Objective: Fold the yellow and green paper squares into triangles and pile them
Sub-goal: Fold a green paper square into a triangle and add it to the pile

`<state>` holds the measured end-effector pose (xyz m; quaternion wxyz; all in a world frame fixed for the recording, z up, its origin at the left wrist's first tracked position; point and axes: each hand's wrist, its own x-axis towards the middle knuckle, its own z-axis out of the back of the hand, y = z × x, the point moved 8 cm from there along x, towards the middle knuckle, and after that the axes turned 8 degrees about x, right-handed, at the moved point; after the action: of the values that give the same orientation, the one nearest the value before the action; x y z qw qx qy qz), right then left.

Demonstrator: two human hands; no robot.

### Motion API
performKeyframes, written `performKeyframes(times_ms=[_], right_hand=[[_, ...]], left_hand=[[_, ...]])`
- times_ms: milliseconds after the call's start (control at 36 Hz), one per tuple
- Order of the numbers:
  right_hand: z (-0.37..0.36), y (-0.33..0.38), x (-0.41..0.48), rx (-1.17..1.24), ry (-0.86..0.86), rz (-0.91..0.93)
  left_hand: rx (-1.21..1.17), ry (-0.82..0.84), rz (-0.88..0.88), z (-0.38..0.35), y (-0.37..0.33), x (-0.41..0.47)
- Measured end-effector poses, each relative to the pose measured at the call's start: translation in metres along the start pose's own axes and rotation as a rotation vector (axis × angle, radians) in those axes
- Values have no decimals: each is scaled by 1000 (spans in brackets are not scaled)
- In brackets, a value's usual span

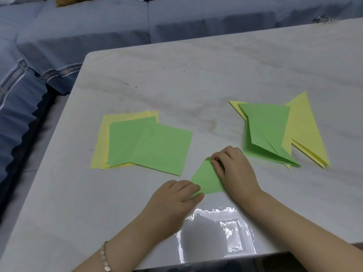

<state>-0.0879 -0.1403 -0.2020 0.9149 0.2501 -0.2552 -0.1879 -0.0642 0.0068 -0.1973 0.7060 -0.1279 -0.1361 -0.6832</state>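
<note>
A green paper (206, 178), folded into a triangle, lies on the table in front of me. My right hand (234, 169) pinches its top corner, fingers closed on the paper. My left hand (174, 195) presses down on its lower left corner. To the left lies a stack of flat squares (141, 142), green sheets on top of yellow ones. At the right sits a pile of folded triangles (275, 130), green ones overlapping yellow ones.
The marble table (196, 75) has a rounded far left corner and a glossy reflection near its front edge. A blue sofa (78, 26) runs along the back and left. A small metallic object (324, 19) rests at the table's far right.
</note>
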Motion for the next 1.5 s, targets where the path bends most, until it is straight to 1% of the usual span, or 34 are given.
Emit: performKeyframes(times_ms=[139,278,333,389,444,472,500,556,583,611,639,694,778,833,889,1056,1167,1222,1278,1361,1444,1500], right_hand=[[-1,-1,-1,0,9,-8],[-1,-1,-2,-2,-9,-1],[0,-1,-2,3,-16,5],[0,0,-2,6,-18,10],[-1,0,-2,7,-16,12],[-1,0,-2,5,-10,8],[-1,0,-1,2,-5,-2],[0,-1,-1,0,-7,-31],[2,0,-2,3,-9,-43],[5,2,-4,11,-12,-36],[9,8,-6,20,-21,-11],[16,21,-17,52,4,54],[12,34,-47,82,189,89],[10,34,-67,24,318,94],[13,27,-78,-61,399,100],[51,-12,-80,-119,351,-52],[63,-20,-75,-164,315,-54],[66,-18,-66,-212,280,-59],[66,-19,-51,-200,263,-139],[59,-13,-28,-172,258,-224],[33,-5,-19,-153,435,-377],[20,-4,-19,-235,530,-395]], left_hand=[[-19,-25,109,6,17,-24],[-26,0,192,15,26,-36],[-32,-49,270,25,30,-34],[-60,-131,339,33,30,-27],[-94,-174,374,35,23,-12],[-118,-147,368,30,17,-2],[-126,-85,353,21,11,8],[-54,97,342,-4,2,22],[-21,194,368,-17,2,25],[-6,273,396,-28,2,24],[1,318,413,-37,1,23],[33,361,424,-44,0,21],[75,346,395,-45,0,19],[81,348,398,-45,1,18],[71,357,404,-45,1,19],[31,381,418,-42,1,19],[-3,355,432,-39,1,21],[11,309,418,-38,1,22],[-14,276,414,-37,1,22],[-151,179,440,-25,6,22],[-164,71,535,-4,26,17],[-145,-2,649,10,47,6]])
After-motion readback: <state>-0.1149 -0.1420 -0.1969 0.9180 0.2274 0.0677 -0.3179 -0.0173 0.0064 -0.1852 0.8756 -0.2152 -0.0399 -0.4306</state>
